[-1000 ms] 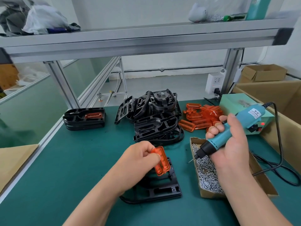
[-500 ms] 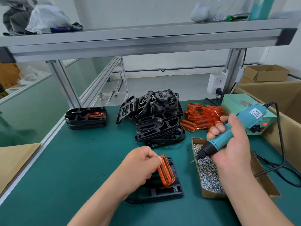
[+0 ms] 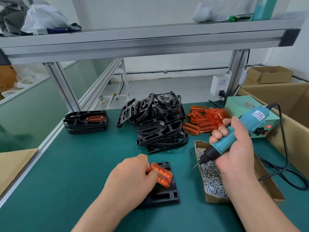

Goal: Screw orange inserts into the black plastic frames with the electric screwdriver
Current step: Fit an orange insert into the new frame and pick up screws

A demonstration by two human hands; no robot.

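Note:
A black plastic frame (image 3: 164, 195) lies flat on the green mat in front of me. My left hand (image 3: 133, 176) pinches an orange insert (image 3: 161, 174) and holds it low over the frame's upper part. My right hand (image 3: 234, 148) grips the teal electric screwdriver (image 3: 234, 133), tilted with its bit pointing down-left over the cardboard box of screws (image 3: 211, 178). A small screw appears to hang on the bit tip.
A pile of black frames (image 3: 158, 121) sits at the back centre, loose orange inserts (image 3: 205, 119) beside it. A stack of frames with an insert fitted (image 3: 85, 122) stands at the left. The screwdriver's power box (image 3: 250, 118) and its cable (image 3: 284, 164) are at the right.
My left hand has lowered the orange insert from a raised, upright hold down onto the black frame and turned it flatter. The right hand with the screwdriver has barely shifted.

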